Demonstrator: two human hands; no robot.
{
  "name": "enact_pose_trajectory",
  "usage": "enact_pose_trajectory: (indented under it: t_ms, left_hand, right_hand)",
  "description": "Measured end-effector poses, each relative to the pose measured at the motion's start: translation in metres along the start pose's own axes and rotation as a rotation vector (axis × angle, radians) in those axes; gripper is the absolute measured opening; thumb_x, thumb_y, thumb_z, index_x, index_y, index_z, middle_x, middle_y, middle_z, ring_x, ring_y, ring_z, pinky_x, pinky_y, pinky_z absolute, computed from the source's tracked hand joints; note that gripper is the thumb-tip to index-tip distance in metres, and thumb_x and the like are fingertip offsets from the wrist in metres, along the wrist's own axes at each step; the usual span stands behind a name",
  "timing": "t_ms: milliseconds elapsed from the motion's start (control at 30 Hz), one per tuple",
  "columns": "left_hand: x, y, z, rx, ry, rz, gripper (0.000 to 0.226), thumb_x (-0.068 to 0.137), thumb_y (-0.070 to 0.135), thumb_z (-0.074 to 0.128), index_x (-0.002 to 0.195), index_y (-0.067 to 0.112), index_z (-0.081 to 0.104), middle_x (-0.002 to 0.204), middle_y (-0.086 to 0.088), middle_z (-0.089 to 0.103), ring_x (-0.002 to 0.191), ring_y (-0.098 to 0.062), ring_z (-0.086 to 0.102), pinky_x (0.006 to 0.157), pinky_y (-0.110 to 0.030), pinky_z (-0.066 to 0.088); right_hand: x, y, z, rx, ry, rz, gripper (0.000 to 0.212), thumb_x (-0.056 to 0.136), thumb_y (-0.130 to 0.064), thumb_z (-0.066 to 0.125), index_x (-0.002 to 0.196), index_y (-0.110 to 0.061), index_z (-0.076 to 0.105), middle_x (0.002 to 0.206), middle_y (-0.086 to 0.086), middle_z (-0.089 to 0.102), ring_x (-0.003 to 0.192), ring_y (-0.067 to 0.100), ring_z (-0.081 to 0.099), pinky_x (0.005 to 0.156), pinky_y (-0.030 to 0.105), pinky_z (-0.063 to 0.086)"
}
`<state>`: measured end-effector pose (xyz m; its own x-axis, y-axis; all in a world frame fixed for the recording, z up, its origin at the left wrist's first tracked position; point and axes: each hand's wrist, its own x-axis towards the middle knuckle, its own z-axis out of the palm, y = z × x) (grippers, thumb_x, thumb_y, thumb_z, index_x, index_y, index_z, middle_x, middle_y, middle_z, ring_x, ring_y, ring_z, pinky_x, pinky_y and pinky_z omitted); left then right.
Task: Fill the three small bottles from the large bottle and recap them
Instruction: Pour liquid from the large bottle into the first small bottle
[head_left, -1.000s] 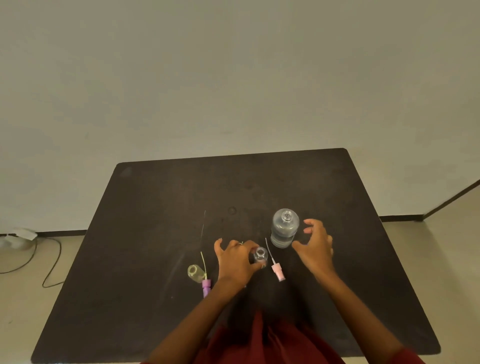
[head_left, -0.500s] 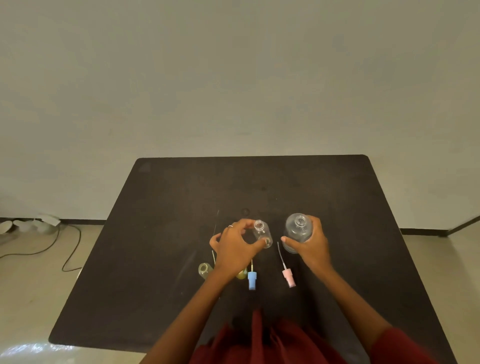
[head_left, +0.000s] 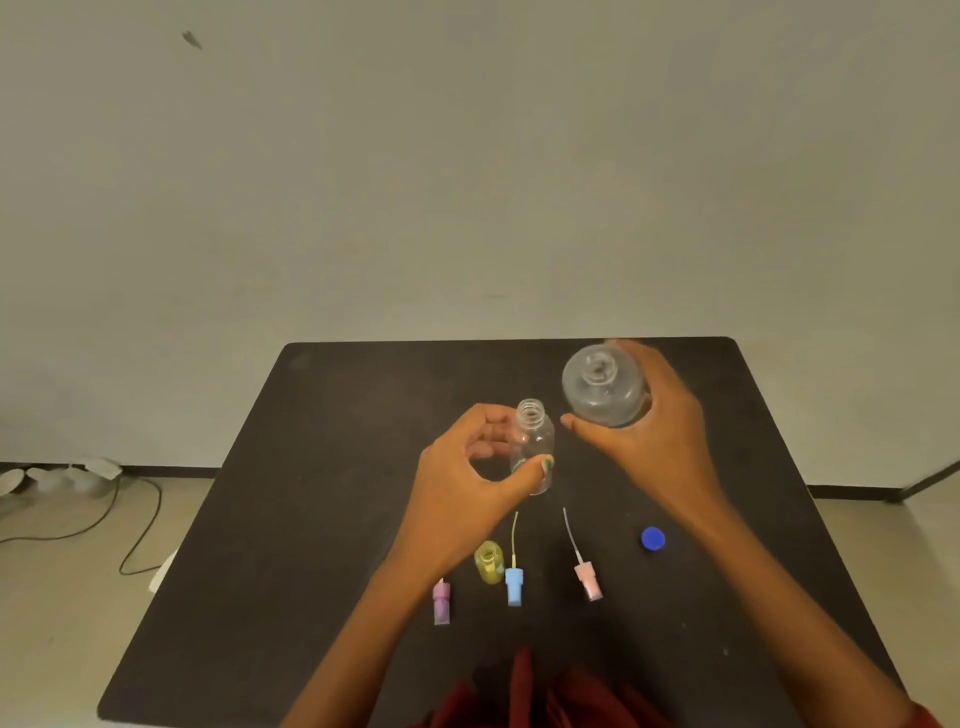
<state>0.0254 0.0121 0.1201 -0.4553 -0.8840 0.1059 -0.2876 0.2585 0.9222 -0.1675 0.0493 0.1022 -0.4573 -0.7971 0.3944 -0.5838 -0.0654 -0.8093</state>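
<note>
My left hand (head_left: 467, 478) holds a small clear bottle (head_left: 532, 441) upright and uncapped above the black table (head_left: 311, 519). My right hand (head_left: 654, 431) grips the large clear bottle (head_left: 602, 387), raised and tilted with its open mouth toward me, just right of the small bottle. A small yellow bottle (head_left: 488, 561) stands open near the front. Three spray caps lie beside it: purple (head_left: 441, 603), blue (head_left: 514, 584) and pink (head_left: 587, 579). The large bottle's blue cap (head_left: 653, 538) lies to the right. A third small bottle is hidden.
Cables (head_left: 130, 519) and white objects (head_left: 52, 475) lie on the floor left of the table. A plain wall rises behind it. Red clothing (head_left: 519, 696) shows at the near edge.
Both bottles have been lifted off the table. The large bottle rose higher and tilted beside the small one. The camera view shifted, bringing the blue cap into sight.
</note>
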Motion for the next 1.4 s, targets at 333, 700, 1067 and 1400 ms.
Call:
enact_pose_trajectory:
  t_ms: [333,700,1067,1400]
  left_hand:
    - [-0.012,0.04,-0.025,-0.096,-0.01,0.118,0.032,0.072,0.029,0.076,0.103,0.03,0.067,0.094,0.012,0.072,0.089,-0.007,0.07,0.081,-0.017,0.054]
    - [-0.018,0.05,-0.041,-0.168,-0.032,0.136,0.034,0.071,0.029,0.076,0.104,0.028,0.068,0.094,0.008,0.073,0.088,-0.01,0.071,0.082,-0.025,0.057]
    - [-0.02,0.048,-0.05,-0.159,-0.033,0.162,0.036,0.069,0.041,0.072,0.104,0.035,0.067,0.096,0.012,0.073,0.09,-0.008,0.071,0.084,-0.027,0.057]
    - [-0.021,0.046,-0.056,-0.153,-0.042,0.167,0.037,0.07,0.042,0.071,0.107,0.035,0.066,0.099,0.016,0.073,0.093,-0.009,0.071,0.087,-0.035,0.056]
  right_hand:
    - [0.016,-0.076,-0.021,-0.196,-0.056,-0.247,0.075,0.061,-0.027,0.087,0.127,-0.016,0.052,0.117,0.002,0.059,0.105,0.023,0.054,0.087,0.03,0.042]
    - [0.015,-0.098,-0.027,-0.269,-0.025,-0.403,0.073,0.063,-0.021,0.087,0.128,-0.014,0.052,0.12,0.005,0.057,0.108,0.024,0.052,0.087,0.03,0.044]
    - [0.015,-0.107,-0.024,-0.357,-0.03,-0.453,0.071,0.065,-0.016,0.085,0.128,-0.015,0.052,0.123,0.003,0.056,0.113,0.022,0.048,0.091,0.018,0.035]
    - [0.018,-0.116,-0.022,-0.385,-0.034,-0.497,0.065,0.07,-0.019,0.082,0.128,-0.012,0.053,0.125,0.008,0.056,0.115,0.026,0.048,0.096,0.024,0.036]
